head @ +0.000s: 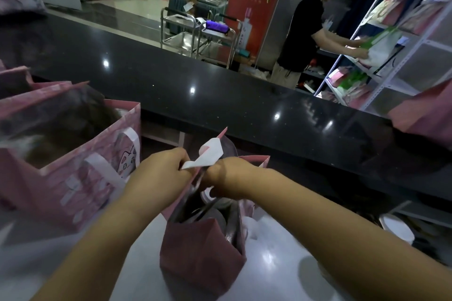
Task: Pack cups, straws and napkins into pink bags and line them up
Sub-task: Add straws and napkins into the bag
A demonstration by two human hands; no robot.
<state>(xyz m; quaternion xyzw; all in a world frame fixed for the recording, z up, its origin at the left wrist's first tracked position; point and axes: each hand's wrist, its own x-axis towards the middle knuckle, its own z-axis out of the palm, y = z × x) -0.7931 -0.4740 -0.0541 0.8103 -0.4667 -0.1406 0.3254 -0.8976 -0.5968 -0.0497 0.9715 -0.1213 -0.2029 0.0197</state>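
Note:
A pink paper bag (pixel 200 249) stands on the white worktop in the lower centre, its mouth open toward me. Both hands meet at its top edge. My left hand (pixel 159 173) is closed on the bag's white handle strip (pixel 208 154). My right hand (pixel 230 176) grips the rim and handle on the other side. Dark rounded shapes inside the bag look like cup lids, but blur hides the detail. A larger pink bag (pixel 73 166) with a cartoon face and white handles stands to the left, holding something I cannot make out.
A black glossy counter (pixel 220 95) runs across behind the bags. Another pink bag (pixel 425 115) sits on it at the right. White cup rims (pixel 396 227) show low on the right. Beyond the counter a person (pixel 303 29) handles bags at a white shelf rack (pixel 401 56).

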